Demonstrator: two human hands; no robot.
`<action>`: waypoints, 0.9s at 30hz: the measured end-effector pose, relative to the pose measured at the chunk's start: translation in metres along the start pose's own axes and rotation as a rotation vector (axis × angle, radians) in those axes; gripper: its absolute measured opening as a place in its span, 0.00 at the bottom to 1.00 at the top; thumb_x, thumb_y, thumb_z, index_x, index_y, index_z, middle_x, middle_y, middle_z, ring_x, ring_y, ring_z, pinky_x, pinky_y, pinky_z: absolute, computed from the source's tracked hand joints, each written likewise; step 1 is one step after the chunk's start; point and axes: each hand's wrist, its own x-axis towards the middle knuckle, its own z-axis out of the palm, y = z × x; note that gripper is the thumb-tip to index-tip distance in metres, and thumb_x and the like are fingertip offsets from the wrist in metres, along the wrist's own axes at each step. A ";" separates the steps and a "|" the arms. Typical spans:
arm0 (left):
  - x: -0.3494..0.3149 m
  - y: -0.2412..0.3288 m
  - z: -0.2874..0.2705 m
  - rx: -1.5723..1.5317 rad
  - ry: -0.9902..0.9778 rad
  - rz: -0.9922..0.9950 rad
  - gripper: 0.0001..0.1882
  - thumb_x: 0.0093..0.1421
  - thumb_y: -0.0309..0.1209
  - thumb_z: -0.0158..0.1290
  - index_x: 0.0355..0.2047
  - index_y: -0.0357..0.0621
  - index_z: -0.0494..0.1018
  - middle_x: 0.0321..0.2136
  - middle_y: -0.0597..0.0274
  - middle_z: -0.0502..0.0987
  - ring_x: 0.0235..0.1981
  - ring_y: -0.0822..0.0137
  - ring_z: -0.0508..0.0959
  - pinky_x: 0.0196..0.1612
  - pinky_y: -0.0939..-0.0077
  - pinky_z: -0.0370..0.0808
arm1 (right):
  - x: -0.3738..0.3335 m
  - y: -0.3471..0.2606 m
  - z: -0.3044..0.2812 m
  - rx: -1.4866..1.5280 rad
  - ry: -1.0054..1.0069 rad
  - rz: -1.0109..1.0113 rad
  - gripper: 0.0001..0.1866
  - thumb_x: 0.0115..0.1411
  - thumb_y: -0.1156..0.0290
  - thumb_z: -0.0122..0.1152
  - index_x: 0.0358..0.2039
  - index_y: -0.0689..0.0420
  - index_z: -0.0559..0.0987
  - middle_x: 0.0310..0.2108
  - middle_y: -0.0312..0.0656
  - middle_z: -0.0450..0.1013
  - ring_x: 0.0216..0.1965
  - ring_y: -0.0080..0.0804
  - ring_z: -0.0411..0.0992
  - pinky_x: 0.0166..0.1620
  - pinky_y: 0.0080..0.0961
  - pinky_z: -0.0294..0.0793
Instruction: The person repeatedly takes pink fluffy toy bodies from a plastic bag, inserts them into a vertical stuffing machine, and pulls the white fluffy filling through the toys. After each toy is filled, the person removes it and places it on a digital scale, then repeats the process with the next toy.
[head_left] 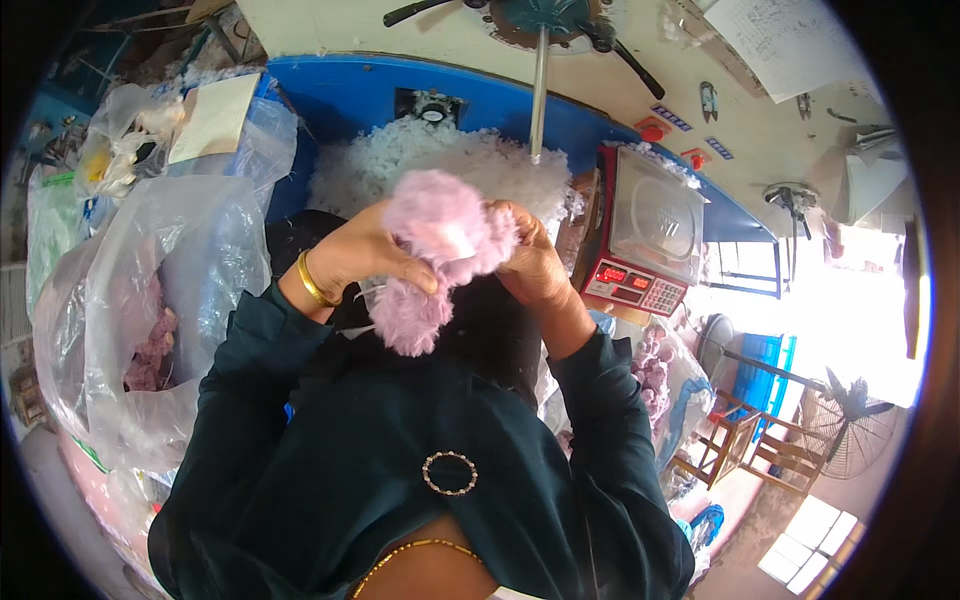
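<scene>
A fluffy pink plush toy (436,215) is held up in front of my chest, between both hands. My left hand (355,250) grips its middle, the thumb lying across the front. With bent fingers my right hand (533,258) pinches the plush at its right side. Its lower end hangs below my left thumb, and a thin pale thread or strip shows beside it. Part of the toy is blurred, so its features cannot be made out. Just beyond the hands lies a heap of white fibre stuffing (365,165).
A red digital scale (630,280) with a clear-covered pan stands to the right. Large clear plastic bags (130,290) with pink plush pieces sit at the left. Another bag of pink plush pieces (655,370) is at the right. A metal rod (540,95) rises beyond the stuffing.
</scene>
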 end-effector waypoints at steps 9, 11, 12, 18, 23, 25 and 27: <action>0.019 -0.012 0.019 -0.104 0.171 0.216 0.28 0.48 0.20 0.61 0.50 0.35 0.68 0.44 0.59 0.75 0.45 0.69 0.75 0.48 0.71 0.73 | -0.004 -0.035 -0.003 -0.293 0.001 0.059 0.23 0.47 0.81 0.64 0.47 0.62 0.74 0.38 0.33 0.74 0.39 0.20 0.71 0.42 0.16 0.70; 0.027 -0.024 0.020 -0.150 0.259 0.201 0.18 0.53 0.21 0.58 0.46 0.36 0.72 0.39 0.62 0.77 0.42 0.71 0.75 0.46 0.73 0.73 | -0.002 -0.054 0.012 -0.513 0.001 0.081 0.23 0.45 0.78 0.69 0.44 0.63 0.75 0.37 0.32 0.74 0.37 0.19 0.70 0.42 0.16 0.70; 0.028 -0.026 0.021 -0.116 0.250 0.252 0.16 0.54 0.21 0.56 0.44 0.36 0.73 0.38 0.63 0.77 0.41 0.72 0.75 0.46 0.74 0.73 | 0.001 -0.061 0.017 -0.619 -0.005 0.093 0.23 0.44 0.76 0.71 0.43 0.63 0.76 0.36 0.32 0.73 0.37 0.18 0.70 0.41 0.16 0.69; 0.025 -0.019 0.030 -0.197 0.280 0.149 0.12 0.55 0.21 0.56 0.41 0.36 0.75 0.35 0.65 0.77 0.38 0.74 0.75 0.44 0.77 0.73 | 0.005 -0.073 0.023 -0.780 0.008 0.140 0.21 0.43 0.75 0.73 0.39 0.62 0.78 0.35 0.32 0.75 0.37 0.18 0.70 0.43 0.19 0.70; 0.021 -0.015 0.030 0.144 0.252 0.184 0.13 0.56 0.25 0.57 0.42 0.36 0.74 0.36 0.65 0.78 0.42 0.73 0.75 0.48 0.77 0.71 | 0.002 -0.055 -0.006 -0.453 -0.041 0.245 0.24 0.42 0.76 0.72 0.42 0.63 0.78 0.38 0.35 0.76 0.39 0.22 0.72 0.47 0.21 0.70; 0.023 -0.007 0.035 -0.012 0.188 0.169 0.14 0.55 0.26 0.58 0.42 0.36 0.74 0.37 0.65 0.78 0.42 0.73 0.75 0.48 0.77 0.71 | -0.002 -0.052 -0.002 -0.417 -0.029 0.228 0.28 0.40 0.76 0.73 0.45 0.64 0.76 0.39 0.37 0.76 0.41 0.24 0.73 0.48 0.23 0.70; 0.023 -0.012 0.031 -0.168 0.165 0.105 0.18 0.55 0.30 0.59 0.45 0.36 0.74 0.40 0.64 0.77 0.42 0.73 0.75 0.48 0.78 0.70 | -0.006 -0.050 0.007 -0.475 -0.054 0.215 0.34 0.37 0.77 0.75 0.48 0.60 0.73 0.43 0.37 0.74 0.45 0.26 0.71 0.49 0.25 0.70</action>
